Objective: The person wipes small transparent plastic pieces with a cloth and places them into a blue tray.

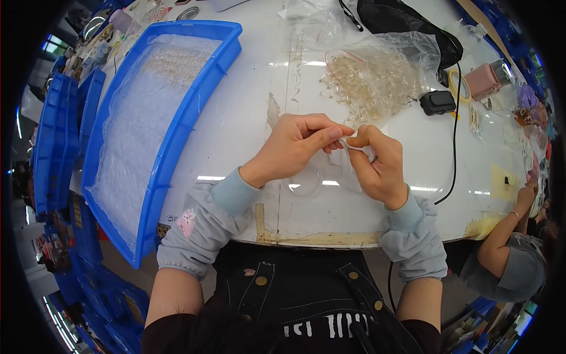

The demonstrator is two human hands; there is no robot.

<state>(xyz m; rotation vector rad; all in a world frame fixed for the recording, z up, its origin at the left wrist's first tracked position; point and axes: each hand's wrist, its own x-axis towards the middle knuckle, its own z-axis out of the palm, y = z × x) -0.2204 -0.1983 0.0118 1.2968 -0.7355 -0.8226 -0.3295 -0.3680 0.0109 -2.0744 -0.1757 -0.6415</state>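
My left hand (pixel 298 144) and my right hand (pixel 378 162) meet above the white table, fingertips close together. Thumb and forefinger of the left are pinched, but whatever is between them is too small to name. Curled around a piece of white cloth or tissue (pixel 364 150), the right hand presses its thumb towards the left fingertips. Just beyond the hands, an open plastic bag (pixel 377 76) spills small transparent, yellowish looped pieces. A round transparent thing (pixel 305 180) lies on the table below my hands.
On the left stands a blue tray (pixel 197 112) lined with plastic film, with rows of small pieces (pixel 177 64) at its far end. To the right are a black case (pixel 437 102), a tape roll (pixel 460 86), a pink container (pixel 482 81) and a cable. Another person's arm (pixel 501 239) rests at far right.
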